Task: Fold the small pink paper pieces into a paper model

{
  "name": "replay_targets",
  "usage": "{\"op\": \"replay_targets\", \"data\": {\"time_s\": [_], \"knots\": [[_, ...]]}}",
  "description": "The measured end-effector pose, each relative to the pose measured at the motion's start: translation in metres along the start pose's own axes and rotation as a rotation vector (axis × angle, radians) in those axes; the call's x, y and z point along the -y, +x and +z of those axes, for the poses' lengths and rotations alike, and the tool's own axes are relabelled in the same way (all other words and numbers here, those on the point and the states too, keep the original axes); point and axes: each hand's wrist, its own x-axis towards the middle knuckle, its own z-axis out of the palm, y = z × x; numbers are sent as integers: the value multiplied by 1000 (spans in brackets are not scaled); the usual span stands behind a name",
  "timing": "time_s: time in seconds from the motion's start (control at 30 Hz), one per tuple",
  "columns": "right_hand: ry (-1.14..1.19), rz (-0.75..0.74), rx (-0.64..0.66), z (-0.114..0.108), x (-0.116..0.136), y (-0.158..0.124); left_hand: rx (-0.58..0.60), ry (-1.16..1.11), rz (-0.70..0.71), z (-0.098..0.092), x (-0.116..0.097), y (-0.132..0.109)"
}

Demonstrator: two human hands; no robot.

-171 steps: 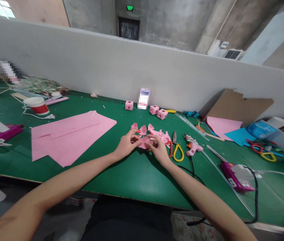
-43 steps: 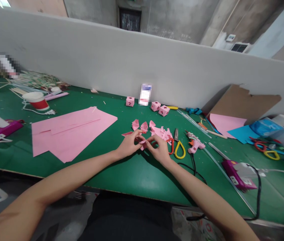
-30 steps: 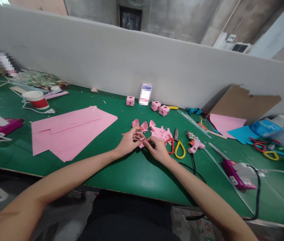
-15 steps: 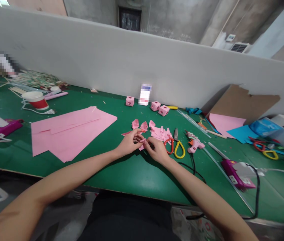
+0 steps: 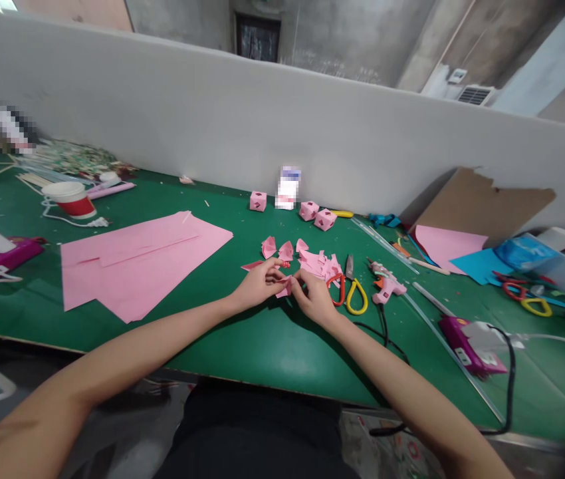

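Both hands meet just above the green table [image 5: 272, 346], pinching one small pink paper piece [image 5: 286, 287] between them. My left hand [image 5: 258, 286] grips its left side with fingertips closed. My right hand [image 5: 314, 299] holds its right side, fingers curled round it. Just beyond the hands lies a heap of pink paper scraps [image 5: 318, 264]. Red and yellow handled scissors [image 5: 349, 287] lie right of my right hand.
A large pink paper sheet [image 5: 135, 261] lies to the left. Three pink paper cubes [image 5: 257, 200] stand near the white partition. A pink glue gun [image 5: 386, 284], a purple glue gun [image 5: 469, 336] with black cord, cardboard [image 5: 482, 206] and blue paper [image 5: 479, 264] crowd the right. A red cup [image 5: 72, 199] stands far left.
Both hands stayed together over the same spot, working the small pink piece with small finger shifts. The view drifted slightly; nothing else on the table moved.
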Motion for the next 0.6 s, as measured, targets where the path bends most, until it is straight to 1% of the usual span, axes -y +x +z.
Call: {"op": "replay_targets", "data": {"time_s": [0.2, 0.3, 0.47, 0.6], "knots": [[48, 14, -30, 0, -1, 1, 24, 55, 25, 0, 0, -2], [111, 60, -54, 0, -2, 2, 5, 133, 82, 0, -2, -4], [199, 110, -50, -2, -3, 3, -4, 262, 171, 0, -8, -7], [228, 110, -50, -3, -2, 3, -6, 242, 179, 0, -8, -8]]}}
